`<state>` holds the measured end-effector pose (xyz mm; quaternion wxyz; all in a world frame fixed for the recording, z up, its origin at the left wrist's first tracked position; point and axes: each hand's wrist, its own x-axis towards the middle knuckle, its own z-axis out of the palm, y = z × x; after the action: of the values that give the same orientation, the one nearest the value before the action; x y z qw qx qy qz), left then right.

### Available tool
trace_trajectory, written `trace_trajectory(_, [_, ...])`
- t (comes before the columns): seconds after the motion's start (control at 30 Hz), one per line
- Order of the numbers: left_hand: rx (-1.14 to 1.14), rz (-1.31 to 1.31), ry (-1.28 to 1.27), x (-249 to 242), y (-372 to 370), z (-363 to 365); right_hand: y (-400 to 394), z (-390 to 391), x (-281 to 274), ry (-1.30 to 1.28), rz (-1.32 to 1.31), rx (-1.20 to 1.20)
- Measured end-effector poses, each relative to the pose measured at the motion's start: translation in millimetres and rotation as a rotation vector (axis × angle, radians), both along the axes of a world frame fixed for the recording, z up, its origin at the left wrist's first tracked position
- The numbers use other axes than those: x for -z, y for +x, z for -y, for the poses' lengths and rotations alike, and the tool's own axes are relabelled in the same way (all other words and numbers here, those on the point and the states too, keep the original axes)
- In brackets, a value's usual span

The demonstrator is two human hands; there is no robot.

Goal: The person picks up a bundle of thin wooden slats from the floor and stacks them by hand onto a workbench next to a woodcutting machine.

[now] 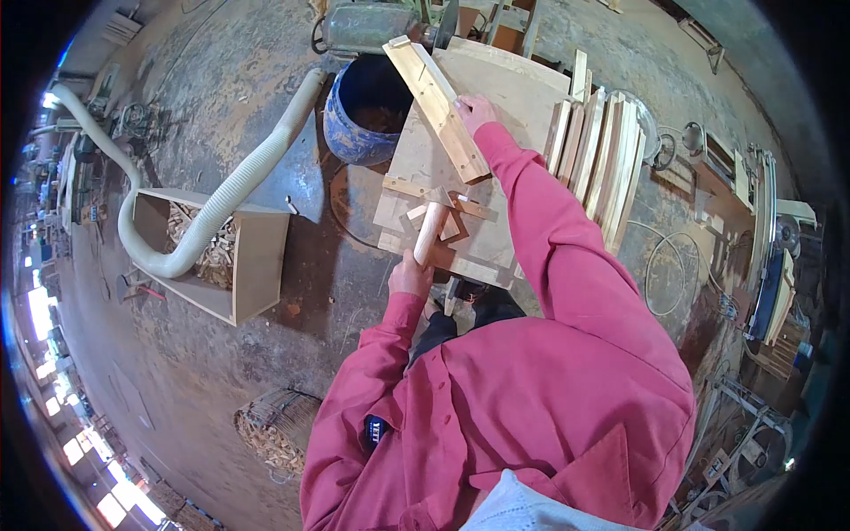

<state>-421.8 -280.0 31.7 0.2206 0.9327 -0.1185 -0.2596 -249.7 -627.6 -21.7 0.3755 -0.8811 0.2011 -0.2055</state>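
My left hand (410,277) is closed around the near end of a round, pale wooden stick (430,234). The stick's far end lies over small wood offcuts (453,221) on the worktable. Farther out, my right hand (476,114) is closed on the edge of a narrow wooden strip (436,74). That strip lies along a longer wooden board (436,113), set diagonally on the worktable (522,88). Part of the strip is hidden by my fingers.
Several long wooden pieces (611,155) stand in a row at the table's right. A blue barrel (350,133) stands left of the table. A pale hose (257,164) runs into an open box of wood scraps (266,274). A scrap-filled basket (276,429) sits lower left.
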Motion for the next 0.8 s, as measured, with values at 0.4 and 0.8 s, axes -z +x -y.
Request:
trace_trajectory(0.4, [0.004, 0.078, 0.01, 8.1, 33.2, 48.6, 39.7, 53.2, 0.1, 0.08, 0.066, -0.009])
trace_trajectory(0.8, [-0.033, 0.096, 0.044, 2.3, 31.7, 50.4, -18.0, 43.5, -22.6, -0.163, 0.001, 0.184])
